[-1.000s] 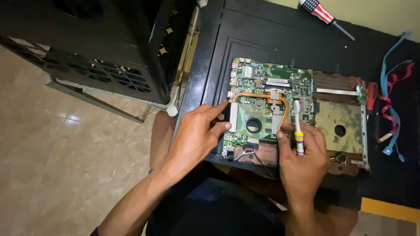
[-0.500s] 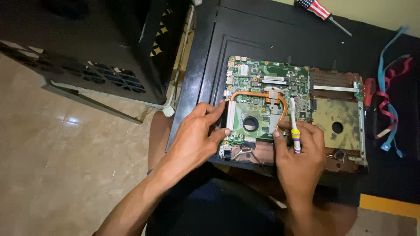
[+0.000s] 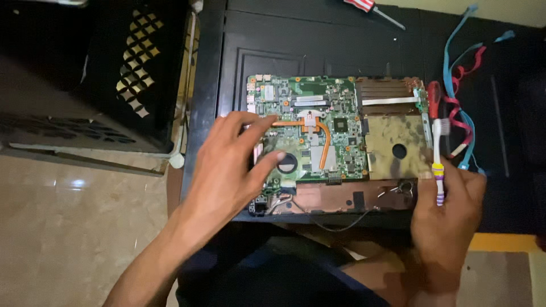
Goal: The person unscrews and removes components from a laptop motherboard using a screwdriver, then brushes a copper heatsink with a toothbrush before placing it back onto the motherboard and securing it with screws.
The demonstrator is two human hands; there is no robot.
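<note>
An opened laptop base (image 3: 335,199) lies on a dark table, with a green circuit board (image 3: 301,131) and a copper heat pipe (image 3: 324,142) exposed. My left hand (image 3: 233,165) hovers over the board's left edge, fingers spread, holding nothing; thumb and forefinger sit near the round fan opening (image 3: 286,163). My right hand (image 3: 446,210) is at the base's lower right corner and grips a white toothbrush (image 3: 437,156), bristles pointing away from me, beside the tarnished metal plate (image 3: 395,145).
A black perforated case (image 3: 96,74) stands on the tiled floor at left. A screwdriver with a striped handle (image 3: 369,8) lies at the table's far edge. Blue and red straps (image 3: 463,85) and a red-handled tool (image 3: 434,96) lie right of the laptop.
My right hand has moved with the toothbrush from the middle of the board to the laptop's right corner. My left hand lifted off the board's left edge and spread its fingers.
</note>
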